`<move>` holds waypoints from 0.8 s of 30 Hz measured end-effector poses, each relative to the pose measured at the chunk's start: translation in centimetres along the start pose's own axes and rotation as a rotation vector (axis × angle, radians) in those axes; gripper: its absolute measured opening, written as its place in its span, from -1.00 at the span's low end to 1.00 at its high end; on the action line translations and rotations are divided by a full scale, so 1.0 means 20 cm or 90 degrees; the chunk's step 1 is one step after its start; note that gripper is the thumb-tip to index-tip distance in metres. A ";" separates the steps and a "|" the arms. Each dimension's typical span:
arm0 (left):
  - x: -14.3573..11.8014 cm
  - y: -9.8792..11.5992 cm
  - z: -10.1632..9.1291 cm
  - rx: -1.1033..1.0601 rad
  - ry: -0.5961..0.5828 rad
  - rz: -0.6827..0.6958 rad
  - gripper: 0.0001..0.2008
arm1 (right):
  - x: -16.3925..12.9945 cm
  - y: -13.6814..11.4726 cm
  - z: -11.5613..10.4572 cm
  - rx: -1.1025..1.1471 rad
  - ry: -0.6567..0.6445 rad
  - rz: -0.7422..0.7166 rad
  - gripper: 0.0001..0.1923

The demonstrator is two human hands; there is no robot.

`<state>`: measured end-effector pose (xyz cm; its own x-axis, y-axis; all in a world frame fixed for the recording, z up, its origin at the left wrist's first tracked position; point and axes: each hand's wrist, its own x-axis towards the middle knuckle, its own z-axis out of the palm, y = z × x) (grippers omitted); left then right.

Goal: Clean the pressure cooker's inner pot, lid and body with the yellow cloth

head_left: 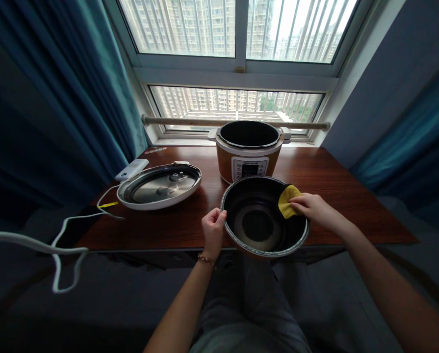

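Note:
A round black inner pot (258, 225) with a pale rim is tilted toward me at the table's front edge. The fingers of my left hand (214, 228) are closed on its left rim. My right hand (313, 208) pinches a yellow cloth (288, 201), which lies against the pot's inner wall at the upper right. Right behind the pot stands the orange and white electric pressure cooker (224, 159), its top uncovered and its dark inside showing. To the left, the cooker's lid (156, 189) lies with its metal underside up.
The brown wooden table (329, 196) stands against a barred window. A white box-shaped device (132, 169) sits at its left, by the blue curtain (109, 88). A white cable (63, 247) hangs over the left edge, near a yellow strip (108, 205).

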<state>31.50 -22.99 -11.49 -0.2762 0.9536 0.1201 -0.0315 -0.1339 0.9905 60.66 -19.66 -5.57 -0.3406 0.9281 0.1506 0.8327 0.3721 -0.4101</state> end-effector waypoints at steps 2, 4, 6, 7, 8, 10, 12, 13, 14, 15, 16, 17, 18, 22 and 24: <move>0.01 0.02 -0.04 0.037 -0.027 0.008 -0.62 | -0.03 -0.02 -0.01 0.017 0.017 -0.007 -0.75; 0.04 0.08 -0.09 0.094 -0.021 0.051 -0.57 | -0.08 -0.06 -0.03 0.005 0.062 0.005 -0.72; 0.08 0.20 -0.10 0.169 0.005 0.141 -0.55 | -0.17 -0.14 -0.04 -0.023 0.138 0.027 -0.69; 0.10 0.27 -0.09 0.217 0.000 0.205 -0.58 | -0.22 -0.20 -0.04 -0.031 0.174 0.032 -0.68; 0.12 0.35 -0.05 0.275 -0.037 0.280 -0.62 | -0.27 -0.26 -0.02 -0.024 0.201 0.026 -0.69; 0.16 0.51 0.10 0.380 -0.202 0.441 -0.79 | -0.37 -0.39 0.03 0.017 0.226 -0.008 -0.72; 0.19 0.60 0.31 0.434 -0.413 0.601 -0.84 | -0.44 -0.50 0.12 0.049 0.257 -0.058 -0.75; 0.20 0.61 0.43 0.451 -0.518 0.674 -0.78 | -0.46 -0.54 0.17 0.054 0.269 -0.078 -0.74; 0.21 0.60 0.54 0.457 -0.615 0.743 -0.73 | -0.46 -0.57 0.22 0.051 0.278 -0.092 -0.73; 0.22 0.56 0.65 0.463 -0.700 0.800 -0.68 | -0.46 -0.58 0.25 0.045 0.285 -0.099 -0.72; 0.23 0.51 0.74 0.478 -0.762 0.837 -0.67 | -0.46 -0.59 0.29 0.040 0.289 -0.103 -0.72; 0.25 0.46 0.81 0.506 -0.810 0.853 -0.70 | -0.45 -0.59 0.31 0.036 0.290 -0.107 -0.73; 0.26 0.40 0.87 0.542 -0.844 0.859 -0.75 | -0.44 -0.58 0.32 0.036 0.288 -0.111 -0.73; 0.34 0.27 0.92 0.605 -0.858 0.885 -0.80 | -0.44 -0.57 0.31 0.036 0.259 -0.105 -0.71; 0.39 0.27 0.90 0.625 -0.819 0.871 -0.78 | -0.44 -0.56 0.30 0.030 0.240 -0.088 -0.75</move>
<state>46.42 -11.47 -4.08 0.9846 0.0604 0.1640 0.0764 -0.9927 -0.0929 51.65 -32.10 -7.62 -0.2565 0.8128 0.5231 0.7666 0.5007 -0.4020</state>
